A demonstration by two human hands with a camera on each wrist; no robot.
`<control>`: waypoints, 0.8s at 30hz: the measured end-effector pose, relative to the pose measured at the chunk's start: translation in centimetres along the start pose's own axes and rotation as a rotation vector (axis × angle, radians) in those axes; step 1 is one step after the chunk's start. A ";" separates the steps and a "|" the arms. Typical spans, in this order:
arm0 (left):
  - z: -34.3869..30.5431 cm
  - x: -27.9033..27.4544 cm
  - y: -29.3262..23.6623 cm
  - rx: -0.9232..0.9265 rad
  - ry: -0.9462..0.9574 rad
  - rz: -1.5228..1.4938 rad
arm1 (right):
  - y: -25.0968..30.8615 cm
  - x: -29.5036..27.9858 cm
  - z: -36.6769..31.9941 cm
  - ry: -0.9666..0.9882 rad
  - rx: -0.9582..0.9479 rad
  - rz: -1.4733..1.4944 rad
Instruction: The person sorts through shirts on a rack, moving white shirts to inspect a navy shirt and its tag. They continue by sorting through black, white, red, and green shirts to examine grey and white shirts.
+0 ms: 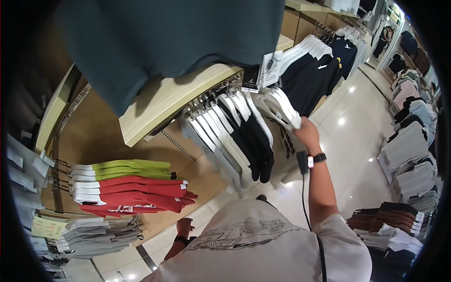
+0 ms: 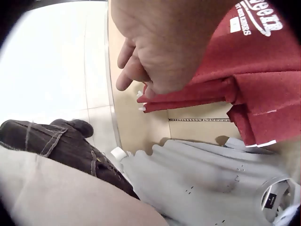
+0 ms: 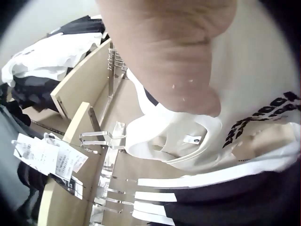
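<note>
My right hand [image 1: 307, 134] grips the shoulder end of a cream T-shirt on a broad white hanger [image 1: 280, 104], at the near end of a row of hanging shirts. In the right wrist view, this T-shirt [image 3: 254, 61] has black lettering and a small neck label; the fingertips are hidden by the hand [image 3: 164, 61] itself. Black shirts [image 3: 225, 193] on white hangers hang beside it. Down by my waist, my left hand [image 1: 184, 227] is empty, its fingers loosely bent. In the left wrist view it overlaps red shirts [image 2: 207, 94], with a grey T-shirt [image 2: 202, 174] below.
A dark green garment [image 1: 183, 33] hangs close in front over a wooden shelf [image 1: 178, 103], with paper tags [image 1: 270, 68] at its edge. Lime shirts [image 1: 131, 167] hang at left. More clothes racks [image 1: 413, 150] line the right side, across the shiny tiled floor [image 1: 345, 113].
</note>
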State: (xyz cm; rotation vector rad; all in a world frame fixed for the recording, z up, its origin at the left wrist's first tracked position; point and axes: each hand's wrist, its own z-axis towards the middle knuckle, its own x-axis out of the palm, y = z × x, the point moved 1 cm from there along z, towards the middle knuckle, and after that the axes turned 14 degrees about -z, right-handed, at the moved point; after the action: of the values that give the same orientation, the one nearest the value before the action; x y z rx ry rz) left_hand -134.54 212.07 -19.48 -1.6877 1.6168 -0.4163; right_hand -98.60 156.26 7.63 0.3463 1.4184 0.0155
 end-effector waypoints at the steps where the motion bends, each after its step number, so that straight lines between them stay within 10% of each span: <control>1: 0.5 0.2 1.3 0.265 -0.032 0.150 | 0.8 0.7 1.3 0.007 -0.023 0.022; 2: 0.7 0.4 1.6 0.529 -0.067 0.300 | 1.8 1.1 2.5 0.011 -0.052 0.044; 3: -1.7 2.5 -2.1 0.058 -0.230 -0.018 | 2.7 1.2 3.2 0.014 -0.059 0.059; 8: -2.3 4.2 -1.5 0.032 -0.080 -0.039 | 6.2 4.6 6.1 0.052 -0.196 0.194; 15: -7.0 6.4 -0.4 0.323 -0.025 0.305 | 8.8 13.2 5.0 0.079 -0.259 0.355; 24: -15.9 11.1 -4.0 -0.217 -0.259 0.152 | 8.3 18.2 7.1 0.021 -0.338 0.492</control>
State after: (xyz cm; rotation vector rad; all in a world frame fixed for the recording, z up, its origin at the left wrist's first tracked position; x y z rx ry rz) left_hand -140.96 196.54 -8.97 -1.6808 1.6258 0.0551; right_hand -87.23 166.48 -7.06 0.4048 1.2936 0.6539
